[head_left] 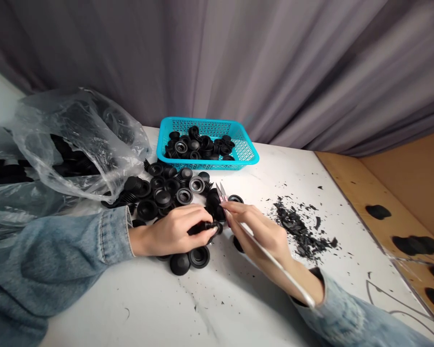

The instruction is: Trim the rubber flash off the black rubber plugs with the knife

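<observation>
Gripping a black rubber part (207, 226) between thumb and fingers, left hand (175, 231) closed on it, low over the white table (238, 299). Pinching small snips (221, 193) in the right hand (264, 230), fingers shut round the handles, blades tipped up and slightly apart, just beyond the held part and close to it; whether touching, cannot tell. Lying along the right forearm, a thin white stick-like handle (275, 262). Heaped about the left hand, a pile of loose black parts (166, 190), two more (190, 260) just below the wrist. Scattered right of the right hand, black trimmings (300, 229), near but apart from it. Set farther back, a blue basket (244, 144) partly filled with the same parts, standing clear of the pile. Slumped at far left, a clear plastic bag (68, 140) holding more, touching the pile's edge. Open white surface in front, toward the near edge and between the sleeves of blue denim (58, 255). Bounded on the right by a brown board (401, 202) with dark blots, behind by a grey curtain (275, 62).
</observation>
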### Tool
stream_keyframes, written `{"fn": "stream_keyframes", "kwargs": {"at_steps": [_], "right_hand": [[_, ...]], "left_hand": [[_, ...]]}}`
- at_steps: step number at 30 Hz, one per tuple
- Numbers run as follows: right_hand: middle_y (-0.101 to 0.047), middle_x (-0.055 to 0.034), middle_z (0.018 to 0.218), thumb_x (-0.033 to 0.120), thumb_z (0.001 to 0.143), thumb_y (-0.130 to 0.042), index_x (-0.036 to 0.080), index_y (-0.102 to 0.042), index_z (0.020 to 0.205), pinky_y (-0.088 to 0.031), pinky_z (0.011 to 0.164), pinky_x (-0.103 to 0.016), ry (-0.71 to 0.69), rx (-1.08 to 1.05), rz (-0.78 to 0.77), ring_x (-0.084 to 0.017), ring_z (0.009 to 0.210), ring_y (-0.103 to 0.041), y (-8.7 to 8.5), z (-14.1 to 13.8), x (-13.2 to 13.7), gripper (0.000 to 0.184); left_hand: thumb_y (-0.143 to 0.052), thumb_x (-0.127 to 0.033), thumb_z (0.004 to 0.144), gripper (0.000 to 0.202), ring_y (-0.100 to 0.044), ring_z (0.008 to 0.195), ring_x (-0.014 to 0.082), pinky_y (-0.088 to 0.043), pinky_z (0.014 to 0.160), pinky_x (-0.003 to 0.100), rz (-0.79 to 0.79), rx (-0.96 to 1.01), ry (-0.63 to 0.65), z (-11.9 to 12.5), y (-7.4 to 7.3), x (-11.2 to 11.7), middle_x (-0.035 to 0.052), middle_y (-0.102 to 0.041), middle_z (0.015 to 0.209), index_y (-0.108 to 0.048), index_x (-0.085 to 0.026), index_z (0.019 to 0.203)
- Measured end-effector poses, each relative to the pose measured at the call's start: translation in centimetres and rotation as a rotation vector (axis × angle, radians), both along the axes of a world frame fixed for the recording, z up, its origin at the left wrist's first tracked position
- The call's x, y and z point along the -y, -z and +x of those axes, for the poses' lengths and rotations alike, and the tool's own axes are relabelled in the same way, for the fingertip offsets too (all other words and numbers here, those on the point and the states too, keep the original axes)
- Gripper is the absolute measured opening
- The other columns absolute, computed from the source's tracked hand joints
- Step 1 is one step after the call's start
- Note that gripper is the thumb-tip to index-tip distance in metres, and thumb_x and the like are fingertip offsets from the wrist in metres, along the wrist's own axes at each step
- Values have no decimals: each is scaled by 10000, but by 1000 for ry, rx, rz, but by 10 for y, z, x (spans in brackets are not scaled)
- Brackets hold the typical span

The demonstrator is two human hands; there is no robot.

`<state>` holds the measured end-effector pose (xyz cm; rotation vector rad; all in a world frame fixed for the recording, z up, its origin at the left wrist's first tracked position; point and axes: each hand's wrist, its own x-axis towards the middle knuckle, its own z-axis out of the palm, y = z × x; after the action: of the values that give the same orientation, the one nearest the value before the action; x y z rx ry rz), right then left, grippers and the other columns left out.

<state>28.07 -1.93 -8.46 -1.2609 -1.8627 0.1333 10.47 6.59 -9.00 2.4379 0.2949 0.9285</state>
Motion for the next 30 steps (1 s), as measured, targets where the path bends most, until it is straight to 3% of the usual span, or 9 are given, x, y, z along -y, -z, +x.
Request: {"fn": "stream_keyframes", "kwargs": {"at_steps": [4,8,16,30], "right_hand": [[-708,-71,964,169,876,-503,200,-621,908,-560,694,-288,59,-114,-217,-169,787,-683,-10,9,0,126],[-721,-47,959,247,863,-544,211,-639,782,-563,654,-269,42,-214,-361,-187,814,-692,-23,14,1,130],[-696,-56,1053,180,872,-519,218,-579,785,-581,735,-276,-186,-93,-291,-158,804,-692,-29,15,1,112],[-691,-79,1048,131,874,-501,199,-571,827,-586,745,-251,-246,-4,-258,-138,807,-688,-26,14,1,108]], "left_hand": [[-548,-174,838,46,-566,638,108,-483,618,201,-25,-10,-48,-1,-1,-1,25,-599,702,-553,-135,815],[-573,-192,821,55,-570,642,108,-481,610,199,-61,-8,-43,-1,0,-2,19,-599,713,-551,-142,825],[-585,-162,804,55,-567,669,116,-465,615,204,-89,-33,-27,0,-1,-4,25,-586,730,-548,-127,825],[-570,-155,797,41,-529,615,115,-435,574,210,-119,-76,-38,1,1,-3,11,-560,695,-541,-125,796]]}}
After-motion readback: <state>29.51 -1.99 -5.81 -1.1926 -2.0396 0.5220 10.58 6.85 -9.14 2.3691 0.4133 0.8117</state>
